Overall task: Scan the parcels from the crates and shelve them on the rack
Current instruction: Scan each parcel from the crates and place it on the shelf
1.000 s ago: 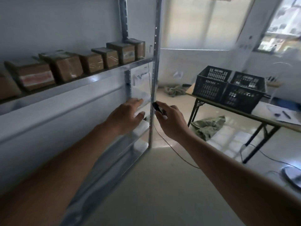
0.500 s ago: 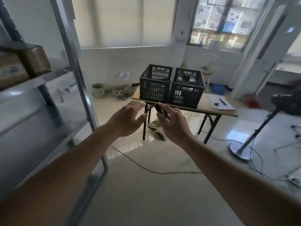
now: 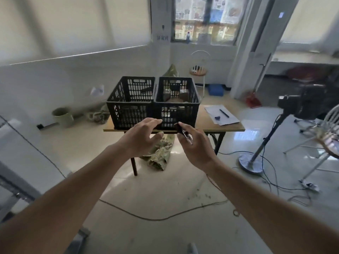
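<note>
Nearest the camera, two bare forearms reach up from the lower corners toward the middle of the frame. The left hand [image 3: 141, 137] hangs palm down with its fingers relaxed and loosely spread, holding nothing. Just beside it, the right hand [image 3: 197, 143] pinches a small dark scanner [image 3: 181, 132] between thumb and fingers, its tip pointing up and left toward the crates. At the lower left edge a slanted piece of the metal rack [image 3: 16, 186] shows, blurred. On the pale tiled floor beneath the arms runs a long cable [image 3: 146, 217], and under the table lies a crumpled green cloth [image 3: 160, 154]. Past the hands, in the middle of the frame, a wooden table [image 3: 227, 127] carries two black slotted crates touching side by side: the left crate [image 3: 131, 107] and the right crate [image 3: 177, 109]. Brown parcels [image 3: 173, 96] show inside the right crate; what the left crate holds cannot be made out. On the right part of the tabletop lies a sheet of paper [image 3: 222, 117] with a pen [image 3: 224, 113] on it. At the right of the frame a camera on a stand [image 3: 293, 105] rises from a round base. Farther back, against the wall, stand a green bucket [image 3: 63, 117] at the left and a stool [image 3: 199, 73] below the window.
</note>
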Action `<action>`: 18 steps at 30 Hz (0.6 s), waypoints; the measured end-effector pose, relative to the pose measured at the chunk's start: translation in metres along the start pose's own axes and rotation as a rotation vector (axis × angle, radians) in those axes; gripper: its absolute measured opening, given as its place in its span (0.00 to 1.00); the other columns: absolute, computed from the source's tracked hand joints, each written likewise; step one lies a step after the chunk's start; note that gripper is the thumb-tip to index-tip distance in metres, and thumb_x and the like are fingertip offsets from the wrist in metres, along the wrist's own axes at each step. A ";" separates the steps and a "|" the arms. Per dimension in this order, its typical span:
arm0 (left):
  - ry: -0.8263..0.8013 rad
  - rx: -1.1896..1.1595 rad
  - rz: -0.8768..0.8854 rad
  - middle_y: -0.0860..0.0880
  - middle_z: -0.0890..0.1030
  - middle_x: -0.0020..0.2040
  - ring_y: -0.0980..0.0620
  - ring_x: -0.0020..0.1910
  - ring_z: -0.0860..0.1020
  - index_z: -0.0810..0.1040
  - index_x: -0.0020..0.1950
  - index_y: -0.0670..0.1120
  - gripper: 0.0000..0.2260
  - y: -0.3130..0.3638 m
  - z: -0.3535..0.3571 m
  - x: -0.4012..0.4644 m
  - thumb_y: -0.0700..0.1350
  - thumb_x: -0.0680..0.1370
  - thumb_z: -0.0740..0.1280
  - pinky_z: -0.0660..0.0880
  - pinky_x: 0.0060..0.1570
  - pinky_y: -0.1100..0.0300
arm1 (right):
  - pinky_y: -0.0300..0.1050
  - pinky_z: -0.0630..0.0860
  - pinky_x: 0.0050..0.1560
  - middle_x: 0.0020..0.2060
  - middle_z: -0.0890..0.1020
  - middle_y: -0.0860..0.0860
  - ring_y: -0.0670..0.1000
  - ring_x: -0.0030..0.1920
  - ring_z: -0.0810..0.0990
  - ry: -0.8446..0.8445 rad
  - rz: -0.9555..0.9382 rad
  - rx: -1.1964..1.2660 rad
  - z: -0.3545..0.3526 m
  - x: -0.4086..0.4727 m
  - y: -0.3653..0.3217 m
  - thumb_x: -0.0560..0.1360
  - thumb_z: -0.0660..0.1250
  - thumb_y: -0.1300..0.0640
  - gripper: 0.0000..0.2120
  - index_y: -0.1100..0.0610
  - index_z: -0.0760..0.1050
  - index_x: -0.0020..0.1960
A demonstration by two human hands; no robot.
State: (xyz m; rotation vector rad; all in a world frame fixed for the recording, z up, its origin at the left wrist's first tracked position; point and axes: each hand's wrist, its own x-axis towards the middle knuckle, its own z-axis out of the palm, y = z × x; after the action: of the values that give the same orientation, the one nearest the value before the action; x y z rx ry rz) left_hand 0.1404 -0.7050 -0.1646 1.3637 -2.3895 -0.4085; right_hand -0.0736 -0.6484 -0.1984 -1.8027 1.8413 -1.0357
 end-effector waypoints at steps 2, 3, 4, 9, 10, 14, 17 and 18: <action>-0.013 -0.003 -0.005 0.47 0.69 0.80 0.47 0.78 0.68 0.66 0.82 0.45 0.27 -0.003 0.016 0.047 0.55 0.85 0.62 0.68 0.75 0.47 | 0.43 0.72 0.59 0.64 0.78 0.55 0.42 0.53 0.78 -0.013 0.005 0.012 -0.001 0.041 0.029 0.85 0.64 0.44 0.24 0.43 0.70 0.80; -0.014 -0.007 -0.015 0.47 0.69 0.80 0.48 0.77 0.69 0.66 0.82 0.45 0.27 -0.004 0.024 0.070 0.55 0.85 0.62 0.69 0.75 0.48 | 0.42 0.72 0.59 0.63 0.78 0.55 0.42 0.52 0.78 -0.024 0.011 0.017 -0.002 0.062 0.043 0.85 0.64 0.44 0.24 0.43 0.70 0.81; -0.013 -0.013 -0.030 0.47 0.70 0.79 0.48 0.77 0.69 0.66 0.82 0.45 0.27 -0.005 0.031 0.091 0.55 0.85 0.62 0.69 0.74 0.48 | 0.43 0.73 0.59 0.63 0.78 0.55 0.45 0.54 0.79 -0.035 0.016 0.022 -0.003 0.083 0.056 0.85 0.64 0.44 0.24 0.44 0.70 0.81; -0.025 -0.046 -0.093 0.48 0.71 0.78 0.48 0.75 0.71 0.67 0.81 0.45 0.26 -0.017 0.055 0.184 0.54 0.85 0.63 0.70 0.73 0.51 | 0.41 0.69 0.60 0.62 0.79 0.56 0.52 0.62 0.77 -0.084 0.011 0.009 -0.012 0.181 0.103 0.85 0.65 0.45 0.24 0.46 0.70 0.81; -0.027 -0.048 -0.102 0.48 0.71 0.78 0.48 0.75 0.71 0.67 0.81 0.45 0.26 -0.021 0.058 0.201 0.54 0.85 0.63 0.70 0.73 0.50 | 0.42 0.69 0.61 0.62 0.79 0.56 0.52 0.63 0.77 -0.091 0.012 0.013 -0.013 0.199 0.109 0.85 0.65 0.45 0.24 0.46 0.70 0.81; -0.008 -0.063 -0.123 0.49 0.71 0.77 0.49 0.74 0.71 0.67 0.82 0.46 0.26 -0.042 0.064 0.271 0.54 0.86 0.62 0.69 0.72 0.53 | 0.44 0.73 0.64 0.64 0.78 0.56 0.54 0.65 0.78 -0.107 0.002 0.024 -0.012 0.270 0.130 0.85 0.65 0.46 0.24 0.46 0.71 0.80; -0.015 -0.078 -0.125 0.50 0.71 0.77 0.50 0.74 0.71 0.66 0.82 0.48 0.26 -0.066 0.072 0.321 0.55 0.86 0.63 0.68 0.70 0.57 | 0.44 0.73 0.66 0.66 0.78 0.56 0.53 0.67 0.76 -0.109 0.010 0.040 -0.002 0.322 0.144 0.86 0.65 0.46 0.23 0.46 0.70 0.80; -0.021 -0.079 -0.124 0.50 0.70 0.77 0.50 0.74 0.71 0.65 0.82 0.48 0.26 -0.075 0.076 0.339 0.55 0.86 0.63 0.67 0.70 0.57 | 0.44 0.73 0.65 0.66 0.78 0.56 0.52 0.66 0.76 -0.109 0.016 0.044 0.003 0.339 0.149 0.86 0.64 0.46 0.23 0.46 0.70 0.80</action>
State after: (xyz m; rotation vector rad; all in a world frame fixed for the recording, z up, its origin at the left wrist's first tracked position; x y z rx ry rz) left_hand 0.0046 -1.0305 -0.2079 1.4830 -2.2871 -0.5467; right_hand -0.2158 -0.9894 -0.2277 -1.7801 1.7523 -0.9454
